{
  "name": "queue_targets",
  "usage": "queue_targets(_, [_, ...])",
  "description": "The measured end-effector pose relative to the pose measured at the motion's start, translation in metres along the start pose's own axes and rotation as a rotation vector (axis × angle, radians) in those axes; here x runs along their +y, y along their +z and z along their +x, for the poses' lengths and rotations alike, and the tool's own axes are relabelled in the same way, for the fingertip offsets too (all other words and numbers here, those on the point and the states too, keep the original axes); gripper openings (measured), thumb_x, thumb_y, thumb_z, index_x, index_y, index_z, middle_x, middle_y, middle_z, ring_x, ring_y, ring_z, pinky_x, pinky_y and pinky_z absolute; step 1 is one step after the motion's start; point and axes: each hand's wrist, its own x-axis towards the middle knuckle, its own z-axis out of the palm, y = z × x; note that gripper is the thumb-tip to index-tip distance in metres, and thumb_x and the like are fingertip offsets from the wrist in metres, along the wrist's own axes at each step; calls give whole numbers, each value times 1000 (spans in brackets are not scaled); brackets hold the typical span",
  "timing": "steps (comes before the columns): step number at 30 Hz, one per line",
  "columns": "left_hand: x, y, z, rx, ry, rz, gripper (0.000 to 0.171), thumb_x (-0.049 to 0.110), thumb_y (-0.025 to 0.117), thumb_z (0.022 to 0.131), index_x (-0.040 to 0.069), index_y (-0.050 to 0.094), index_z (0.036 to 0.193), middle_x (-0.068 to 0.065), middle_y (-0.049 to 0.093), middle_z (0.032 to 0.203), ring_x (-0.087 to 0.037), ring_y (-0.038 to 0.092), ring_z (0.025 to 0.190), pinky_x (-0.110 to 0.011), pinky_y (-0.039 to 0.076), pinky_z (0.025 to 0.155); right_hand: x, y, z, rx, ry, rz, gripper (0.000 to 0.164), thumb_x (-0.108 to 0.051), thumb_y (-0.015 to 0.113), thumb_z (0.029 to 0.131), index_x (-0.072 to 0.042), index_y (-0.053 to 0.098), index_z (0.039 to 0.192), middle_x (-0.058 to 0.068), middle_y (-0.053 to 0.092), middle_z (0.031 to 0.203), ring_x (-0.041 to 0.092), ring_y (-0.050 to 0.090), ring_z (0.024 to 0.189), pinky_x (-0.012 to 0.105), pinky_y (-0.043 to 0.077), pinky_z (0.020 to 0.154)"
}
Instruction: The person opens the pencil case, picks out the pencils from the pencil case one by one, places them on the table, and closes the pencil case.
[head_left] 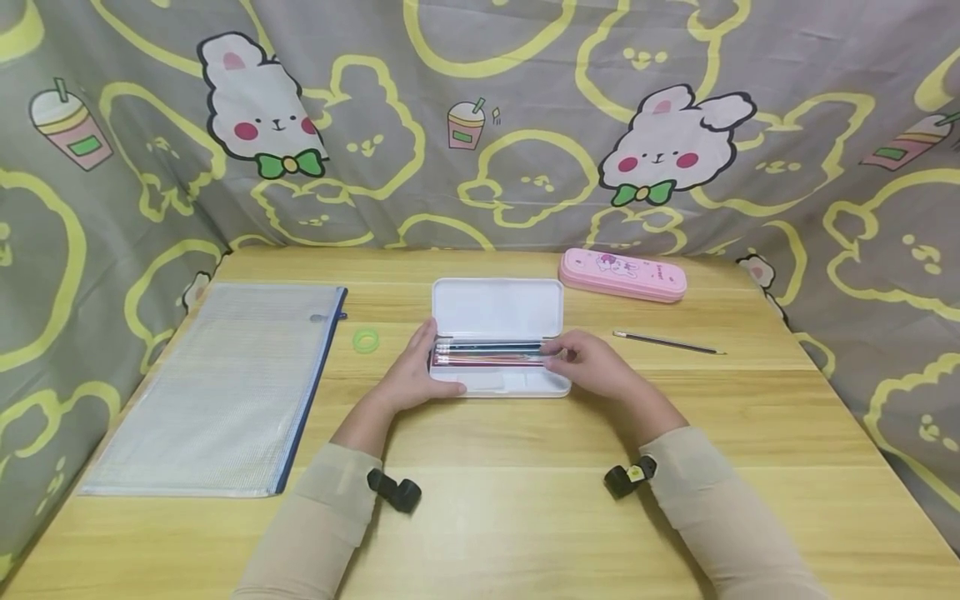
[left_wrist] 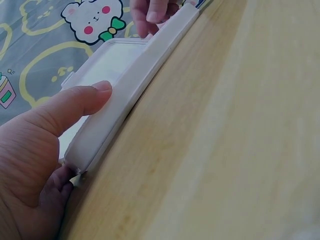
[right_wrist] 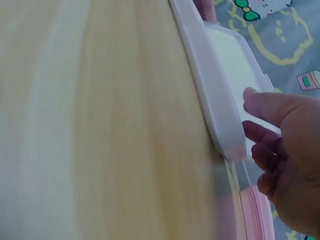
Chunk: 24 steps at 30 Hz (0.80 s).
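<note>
An open white pencil case [head_left: 497, 308] stands at mid-table, its lid tilted up at the back. Several pencils [head_left: 491, 360] lie lengthwise inside, pale ends to the left. My left hand [head_left: 408, 371] grips the case's left end; in the left wrist view its thumb [left_wrist: 95, 96] lies on the front wall. At the right end my right hand [head_left: 596, 367] has its fingertips over the pencils' ends. The right wrist view shows a gap between that thumb [right_wrist: 265, 105] and the curled fingers, with nothing visible held there. Whether they touch a pencil is hidden.
A pink pencil case [head_left: 622, 275] lies at the back right, with a dark pencil [head_left: 667, 342] in front of it. On the left are a green ring [head_left: 366, 340] and a translucent zip pouch [head_left: 217, 392]. A patterned curtain [head_left: 525, 108] surrounds the table's back and sides.
</note>
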Motion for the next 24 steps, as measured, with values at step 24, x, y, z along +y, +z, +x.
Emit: queue_targets(24, [0,1,-1,1,-15,12,129,39,88,67,12,1,159,-9,-1,167,-32,5,153,-51,13,123,-6,10,9,-65,-18,-137,21,-13,69,90,-7,75,109,12,72,109,30,63,109,50,47,100])
